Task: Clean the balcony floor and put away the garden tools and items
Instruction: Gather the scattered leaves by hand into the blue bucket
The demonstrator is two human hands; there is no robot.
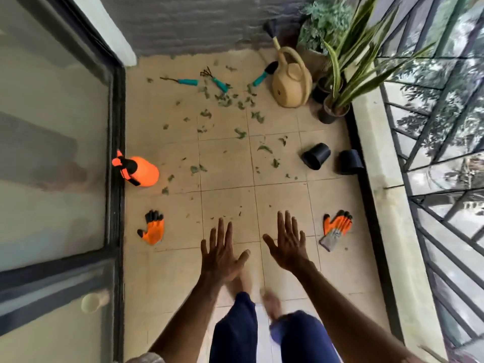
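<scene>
A dark-framed glass door [52,127] fills the left of the frame. A grey wall [183,19] runs along the top. At upper right stand potted plants [348,56] beside a pale ledge [390,205] and black metal railing [440,179].

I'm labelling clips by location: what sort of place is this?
Most likely a home balcony: black metal railing along one side, potted green plants by a beige plastic watering can, and a glass sliding door.
</scene>
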